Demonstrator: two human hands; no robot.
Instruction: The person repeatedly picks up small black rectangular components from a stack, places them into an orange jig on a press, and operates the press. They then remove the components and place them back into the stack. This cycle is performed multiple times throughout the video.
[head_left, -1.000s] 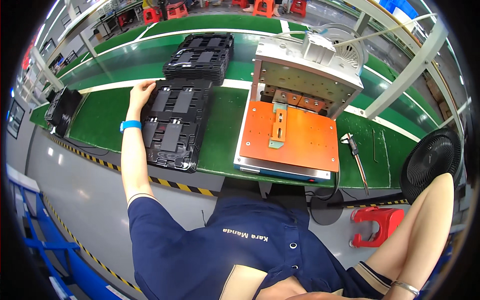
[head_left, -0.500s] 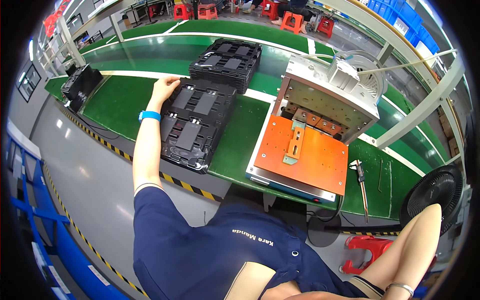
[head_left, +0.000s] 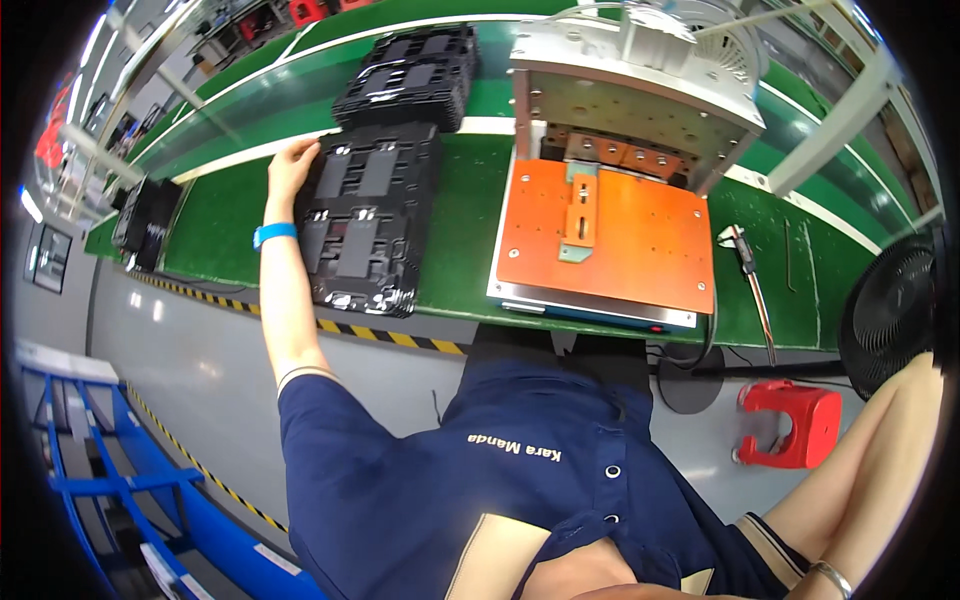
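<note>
My left hand (head_left: 290,166), with a blue band on its wrist, is at the far left corner of a black plastic tray (head_left: 425,190). Its fingers are bent and closed on the tray's edge; the fingertips are partly hidden. Flat dark grey rectangular pieces (head_left: 367,254) lie in the tray's compartments, several with shiny ends. The tray looks to top a stack near the green bench's front edge. My right forearm (head_left: 890,455) bends back at the lower right, a bracelet near its wrist; the right hand itself is out of the picture.
Behind the tray stands another black tray stack (head_left: 400,80). To its right is a metal press (head_left: 640,90) with an orange plate (head_left: 640,235). A caliper (head_left: 748,275), a thin rod (head_left: 790,255) and a black fan (head_left: 895,305) sit further right. A red stool (head_left: 800,425) stands below the bench.
The whole view has tilted and shifted, so the bench sits higher in the picture. My left hand stays at the same tray corner. The tray and its pieces look unmoved on the bench.
</note>
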